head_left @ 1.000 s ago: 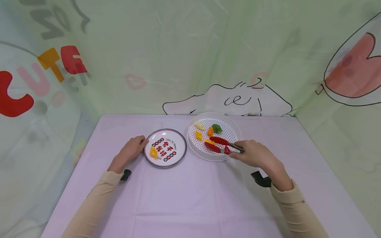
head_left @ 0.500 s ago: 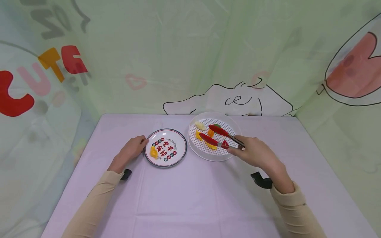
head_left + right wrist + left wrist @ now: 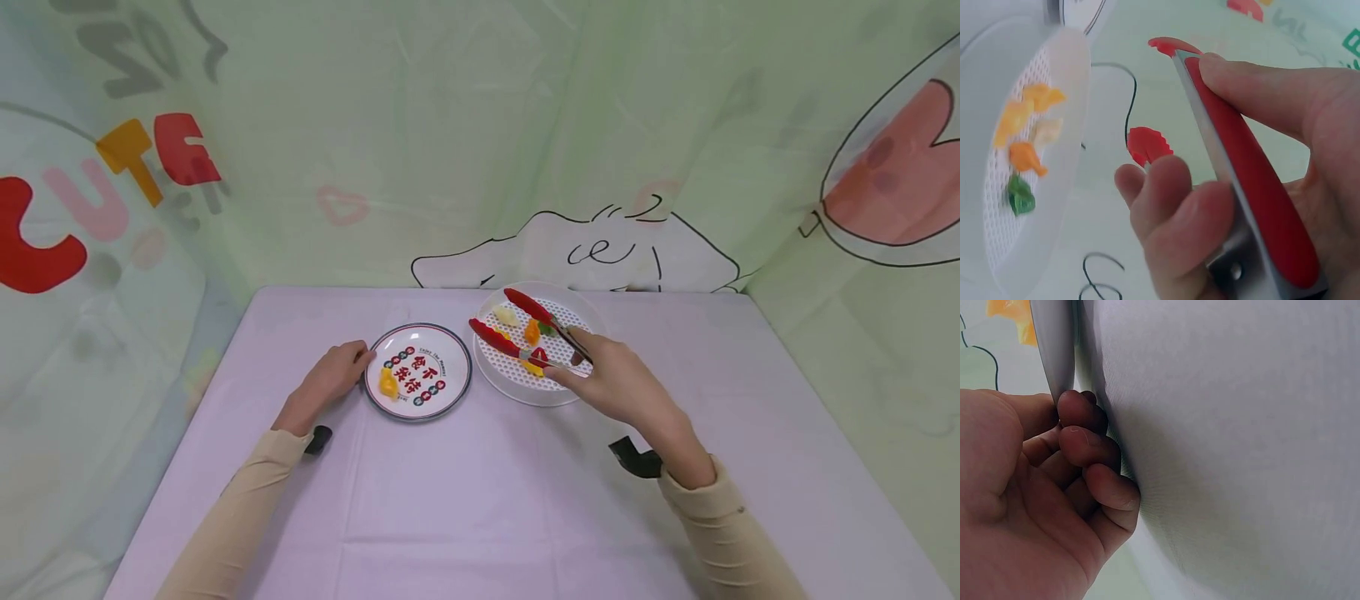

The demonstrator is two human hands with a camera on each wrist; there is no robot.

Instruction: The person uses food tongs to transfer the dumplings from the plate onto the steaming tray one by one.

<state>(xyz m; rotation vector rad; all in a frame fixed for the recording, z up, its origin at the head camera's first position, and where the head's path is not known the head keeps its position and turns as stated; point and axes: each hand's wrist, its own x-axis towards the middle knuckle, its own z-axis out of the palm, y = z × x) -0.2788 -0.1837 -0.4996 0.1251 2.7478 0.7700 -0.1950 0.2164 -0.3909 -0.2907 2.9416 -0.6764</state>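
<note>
My left hand (image 3: 330, 379) pinches the left rim of a white plate (image 3: 452, 358) with red and dark printing. One small yellow dumpling-like piece (image 3: 388, 383) lies on that plate. In the right hand (image 3: 615, 379) I hold metal tongs (image 3: 495, 337) with red tips. The tips stand apart above the left part of a round white perforated tray (image 3: 517, 398), and nothing shows between them. On the tray are a pale piece (image 3: 506, 317), an orange piece (image 3: 532, 332), a green piece (image 3: 547, 328) and yellow pieces (image 3: 1044, 97), partly hidden by the tongs in the head view.
A pale lilac cloth (image 3: 450, 500) covers the table. The tray stands near its back edge, right of the plate. Green printed curtains (image 3: 337, 125) close off the back and both sides.
My right hand has moved the tongs left and back over the tray, from above its front right to its left rim. The tips have spread wider. The left hand and plate stay put.
</note>
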